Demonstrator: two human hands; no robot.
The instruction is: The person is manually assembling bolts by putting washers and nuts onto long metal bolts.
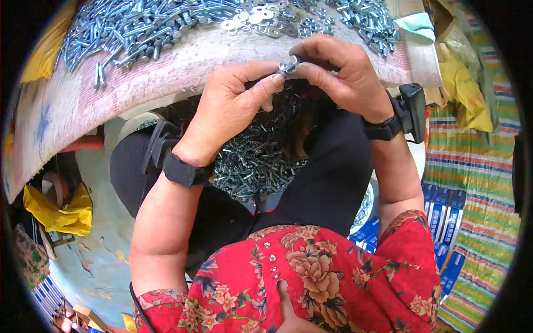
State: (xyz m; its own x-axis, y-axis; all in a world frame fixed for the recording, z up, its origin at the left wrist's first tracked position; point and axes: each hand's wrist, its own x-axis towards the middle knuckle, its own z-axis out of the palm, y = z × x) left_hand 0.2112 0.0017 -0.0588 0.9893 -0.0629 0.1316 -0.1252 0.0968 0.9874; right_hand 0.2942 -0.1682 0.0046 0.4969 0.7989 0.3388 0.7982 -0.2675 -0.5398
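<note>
My two hands meet above the near edge of the cloth-covered worktop, fingertips closed around a small shiny metal bolt. My left hand pinches its left end between thumb and index finger. From the right, my right hand grips it with thumb and curled fingers, where a round metal end shows. What looks like a washer or nut sits on the bolt, but the fingers partly hide it. Beyond the hands lie a heap of loose bolts, flat washers and small nuts.
More bolts lie at the worktop's far right. Between my legs is a large heap of metal fasteners. A pale bucket stands left of my knee. Yellow bags hang at left; blue boxes rest on striped sheeting at right.
</note>
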